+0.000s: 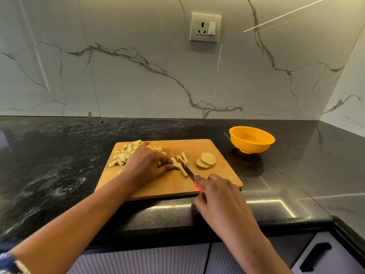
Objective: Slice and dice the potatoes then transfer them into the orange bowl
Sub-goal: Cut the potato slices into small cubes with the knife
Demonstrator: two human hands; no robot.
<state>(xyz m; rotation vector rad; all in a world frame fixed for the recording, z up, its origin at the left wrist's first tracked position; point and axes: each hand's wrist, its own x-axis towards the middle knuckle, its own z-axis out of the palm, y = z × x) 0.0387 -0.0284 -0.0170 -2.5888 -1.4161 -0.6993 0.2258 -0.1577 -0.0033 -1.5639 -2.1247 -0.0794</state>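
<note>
Curled fingertips of the left hand point(147, 165) pin the pale cut potato strips point(177, 165) midway on the wooden cutting board point(217, 155), immediately left of the red-handled steel knife point(190, 173) which the right hand point(217, 192) grips, blade pointing away-left into them.

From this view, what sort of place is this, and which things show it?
Probably a home kitchen: a dark stone counter, a wall socket above it, and a chopping board with diced potato.

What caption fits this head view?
Left hand holds potato strips on the cutting board while right hand cuts with knife; orange bowl stands empty.
</note>
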